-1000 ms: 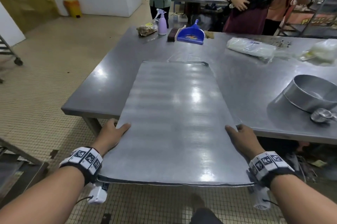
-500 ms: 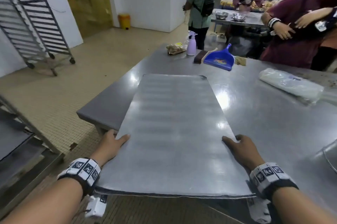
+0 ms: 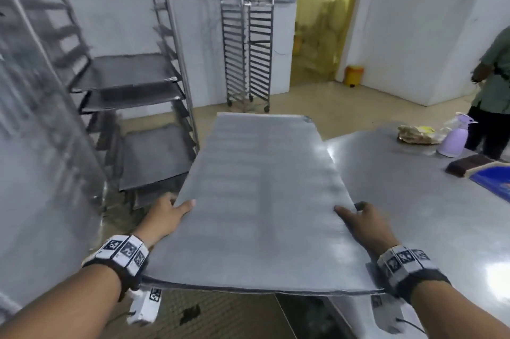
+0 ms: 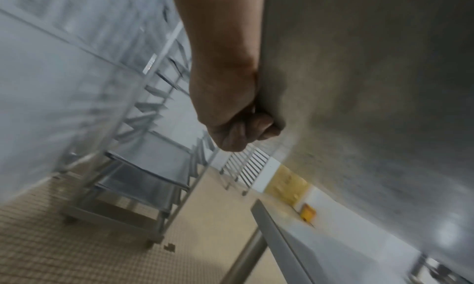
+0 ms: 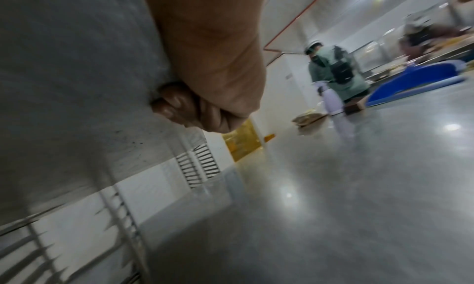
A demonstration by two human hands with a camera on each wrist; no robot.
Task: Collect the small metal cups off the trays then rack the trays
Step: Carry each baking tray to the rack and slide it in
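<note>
The tray [image 3: 259, 200] is held level in the air, between the rack [image 3: 132, 90] at left and the worktop [image 3: 414, 200] at right. The left hand [image 3: 168, 214] and right hand [image 3: 364, 225] each grip a long edge, thumbs on top, fingers [image 4: 259, 126] curled underneath.

Bare forearms, black wristbands [image 3: 124, 261] with white coded tags, white wrist cameras [image 3: 145, 307]

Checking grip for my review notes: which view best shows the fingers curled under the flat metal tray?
Left wrist: the fingers curl under the flat metal tray edge. Right wrist shows the same, blurrier. Head shows only thumbs on top.
</note>
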